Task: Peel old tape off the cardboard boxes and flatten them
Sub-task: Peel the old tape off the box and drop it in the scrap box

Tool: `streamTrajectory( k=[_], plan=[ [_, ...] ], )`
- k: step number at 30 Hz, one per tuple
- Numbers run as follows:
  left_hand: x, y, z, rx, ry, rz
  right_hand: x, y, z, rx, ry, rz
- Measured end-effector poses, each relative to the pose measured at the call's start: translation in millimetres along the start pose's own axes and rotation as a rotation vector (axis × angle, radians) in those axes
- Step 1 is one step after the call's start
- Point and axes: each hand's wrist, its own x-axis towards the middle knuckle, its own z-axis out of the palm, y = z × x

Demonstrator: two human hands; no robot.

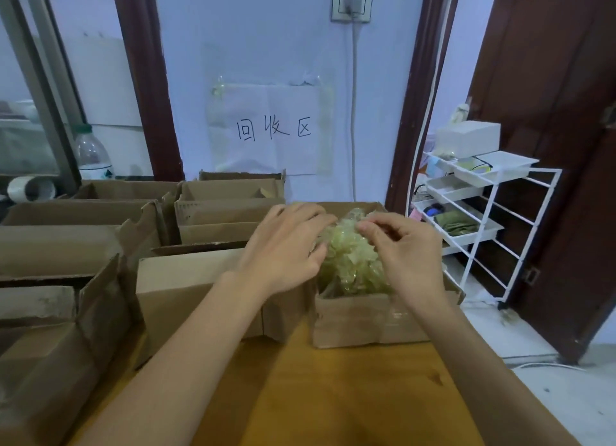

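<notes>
A crumpled wad of yellowish clear tape [350, 262] fills a small open cardboard box [366, 322] on the wooden table [333, 395]. My left hand [286, 245] lies against the wad's left side with its fingers stretched over it. On the wad's upper right, my right hand [406, 249] pinches tape between thumb and fingertips. A closed cardboard box [186, 285] stands just left of the small one, touching it.
Several open cardboard boxes [83, 232] crowd the table's left and back. A tape roll [31, 188] and a plastic bottle [91, 155] sit at the far left. A white wire rack [483, 219] with trays stands right of the table, beside a dark door [566, 145].
</notes>
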Motion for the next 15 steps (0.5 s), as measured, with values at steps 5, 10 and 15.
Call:
streamTrajectory(
  k=[5,10,15],
  plan=[
    [51,-8,12,0.032,-0.151,-0.057,55,19,2,-0.180,-0.064,-0.014],
    [86,-14,24,0.042,-0.281,-0.107,97,35,18,-0.316,-0.191,0.037],
    [103,-20,36,0.028,-0.354,-0.156,117,47,30,-0.364,-0.290,0.090]
  ],
)
